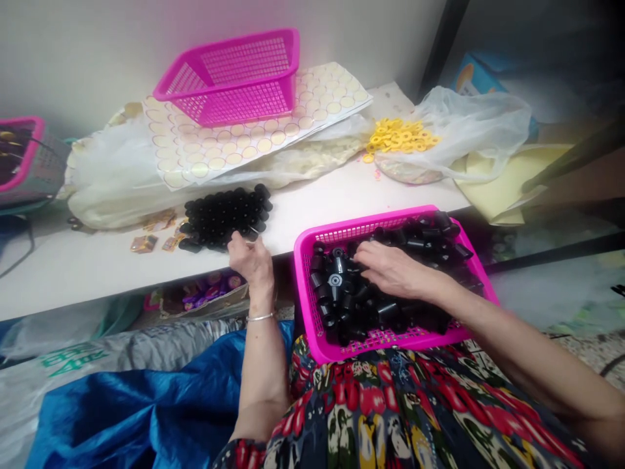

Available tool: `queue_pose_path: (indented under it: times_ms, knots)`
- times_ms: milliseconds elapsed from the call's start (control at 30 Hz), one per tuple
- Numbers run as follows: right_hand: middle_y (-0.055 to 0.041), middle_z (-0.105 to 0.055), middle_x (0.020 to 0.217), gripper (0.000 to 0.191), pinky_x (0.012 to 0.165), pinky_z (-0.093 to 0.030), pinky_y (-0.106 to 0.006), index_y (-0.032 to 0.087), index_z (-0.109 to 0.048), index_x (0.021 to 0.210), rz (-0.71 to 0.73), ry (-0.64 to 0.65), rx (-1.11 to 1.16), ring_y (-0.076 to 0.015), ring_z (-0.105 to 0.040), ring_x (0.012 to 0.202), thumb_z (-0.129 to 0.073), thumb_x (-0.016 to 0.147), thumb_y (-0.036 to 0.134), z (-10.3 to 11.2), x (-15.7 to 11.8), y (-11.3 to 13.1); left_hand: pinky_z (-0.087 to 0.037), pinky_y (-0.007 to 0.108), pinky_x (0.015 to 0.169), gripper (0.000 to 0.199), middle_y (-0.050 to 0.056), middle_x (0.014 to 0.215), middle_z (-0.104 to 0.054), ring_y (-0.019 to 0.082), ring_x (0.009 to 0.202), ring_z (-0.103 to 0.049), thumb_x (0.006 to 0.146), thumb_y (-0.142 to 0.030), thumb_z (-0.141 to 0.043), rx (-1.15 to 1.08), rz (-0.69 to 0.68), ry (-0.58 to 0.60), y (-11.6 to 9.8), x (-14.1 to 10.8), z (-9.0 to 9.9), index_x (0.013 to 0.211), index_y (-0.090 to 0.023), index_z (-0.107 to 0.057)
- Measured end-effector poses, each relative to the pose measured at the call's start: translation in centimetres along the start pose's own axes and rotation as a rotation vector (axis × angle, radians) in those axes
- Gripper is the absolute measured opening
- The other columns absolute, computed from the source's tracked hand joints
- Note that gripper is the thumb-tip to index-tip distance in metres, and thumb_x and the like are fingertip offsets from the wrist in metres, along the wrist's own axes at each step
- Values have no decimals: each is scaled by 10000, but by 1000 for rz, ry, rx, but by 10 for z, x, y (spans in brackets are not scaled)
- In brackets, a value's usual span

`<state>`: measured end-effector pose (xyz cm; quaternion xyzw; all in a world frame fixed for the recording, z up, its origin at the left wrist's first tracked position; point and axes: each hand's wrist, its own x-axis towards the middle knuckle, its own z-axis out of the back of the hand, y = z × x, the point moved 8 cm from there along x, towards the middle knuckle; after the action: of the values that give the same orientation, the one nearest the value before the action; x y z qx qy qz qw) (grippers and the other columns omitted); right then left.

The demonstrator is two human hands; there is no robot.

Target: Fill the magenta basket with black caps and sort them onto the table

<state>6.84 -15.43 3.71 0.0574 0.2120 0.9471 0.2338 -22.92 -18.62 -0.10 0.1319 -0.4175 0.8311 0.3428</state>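
Note:
My left hand [251, 262] is at the front edge of a tight block of black plastic parts [222, 218] standing in rows on the white shelf. Its thumb and fingers are pinched together; what they hold is too small to make out. My right hand [388, 268] reaches into a pink basket [306, 293] heaped with loose black cylindrical parts [388, 311]. Its fingers are bent and close together, with the tips down among the parts, so any part in them is hidden. The basket rests at my lap, against the shelf edge.
Behind, a second pink basket [227, 78] stands on sheets of round stickers [327, 98]. Yellow ring-like pieces [400, 135] spill from a clear plastic bag [481, 124]. Small gold-coloured packets [144, 243] lie left of the black block. Below the shelf is a box with purple items [209, 291].

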Motion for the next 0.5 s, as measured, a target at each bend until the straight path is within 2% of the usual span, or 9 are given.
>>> queue_pose_path:
  times_ms: [67, 100, 200, 267, 333, 400, 500]
  knots:
    - [-87, -546, 1027, 169, 836, -446, -348, 162, -544, 1038, -38, -152, 170, -199, -533, 925, -483, 882, 137, 15, -12, -8, -458, 348, 750, 271, 67, 878, -622, 189, 723, -559, 788, -288, -628, -126, -164, 80, -29, -15, 13, 1016, -141, -632]
    - [-76, -545, 1018, 172, 831, -448, -339, 170, -540, 1045, -66, -216, 251, -189, -541, 917, -493, 882, 144, 20, -18, -13, -462, 336, 735, 243, 55, 869, -635, 177, 706, -557, 804, -309, -629, -213, -283, 189, -50, -26, 16, 994, -158, -641]
    - [-55, -561, 974, 159, 798, -452, -327, 177, -551, 1023, -159, -328, 424, -181, -554, 880, -543, 863, 173, 24, -31, -25, -450, 336, 822, 176, 48, 908, -678, 192, 857, -574, 830, -285, -624, -359, -750, 741, -119, -83, 18, 975, -193, -664]
    - [-49, -573, 950, 160, 779, -452, -328, 175, -559, 1005, -199, -343, 463, -182, -557, 858, -568, 845, 183, 21, -34, -28, -426, 352, 847, 143, 51, 913, -678, 214, 921, -546, 825, -239, -615, -240, -942, 1010, -142, -118, 17, 950, -196, -670]
    - [-48, -579, 939, 161, 781, -452, -331, 170, -565, 992, -198, -342, 458, -182, -561, 852, -572, 831, 170, 18, -36, -27, -411, 368, 803, 113, 62, 878, -665, 237, 906, -523, 798, -244, -635, -36, -990, 1119, -149, -133, 10, 888, -185, -667]
    - [-57, -585, 951, 156, 802, -453, -333, 161, -575, 977, -167, -344, 438, -186, -569, 872, -567, 822, 144, 17, -36, -23, -395, 372, 754, 144, 71, 835, -652, 254, 880, -515, 767, -304, -675, 115, -968, 1148, -149, -137, 2, 834, -177, -661]
    - [-75, -596, 988, 160, 839, -456, -336, 152, -594, 973, -117, -373, 426, -191, -582, 915, -567, 819, 120, 18, -38, -19, -382, 355, 695, 228, 79, 766, -634, 264, 839, -532, 726, -390, -718, 186, -880, 1173, -144, -134, -10, 802, -180, -675]
